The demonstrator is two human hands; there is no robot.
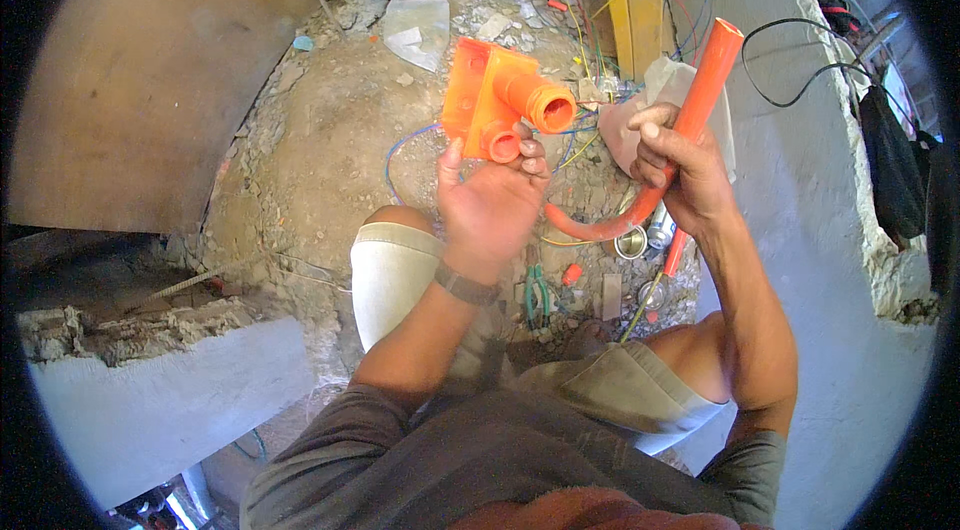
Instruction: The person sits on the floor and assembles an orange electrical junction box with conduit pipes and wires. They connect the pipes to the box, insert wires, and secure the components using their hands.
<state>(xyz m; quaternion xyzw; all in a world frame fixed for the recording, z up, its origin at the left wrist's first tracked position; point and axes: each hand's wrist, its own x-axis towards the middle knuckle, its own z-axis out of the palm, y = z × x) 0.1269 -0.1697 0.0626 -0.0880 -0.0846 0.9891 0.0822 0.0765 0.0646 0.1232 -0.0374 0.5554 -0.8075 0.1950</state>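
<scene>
Up in front of me, my left hand [488,205] grips an orange plastic electrical box [468,95] by its lower edge. Two round connectors stick out of the box, and the larger threaded one [550,104] points to the right with its mouth uncovered. My right hand [690,175] is wrapped round a bent orange conduit pipe [714,65]. The pipe's cut upper end is above the fist, and its curve runs down to the left below the box. Pipe and box are apart. A straight orange tube with a yellow-green wire [640,308] coming from it shows below my right wrist.
Green-handled pliers [538,298] lie on the rubble-strewn floor between my legs, near a spray can [661,228]. Loose coloured wires hang by a yellow post [635,10]. A grey wall [800,230] stands at right, a brown board [130,60] at left. A clear plastic bag [418,33] lies ahead.
</scene>
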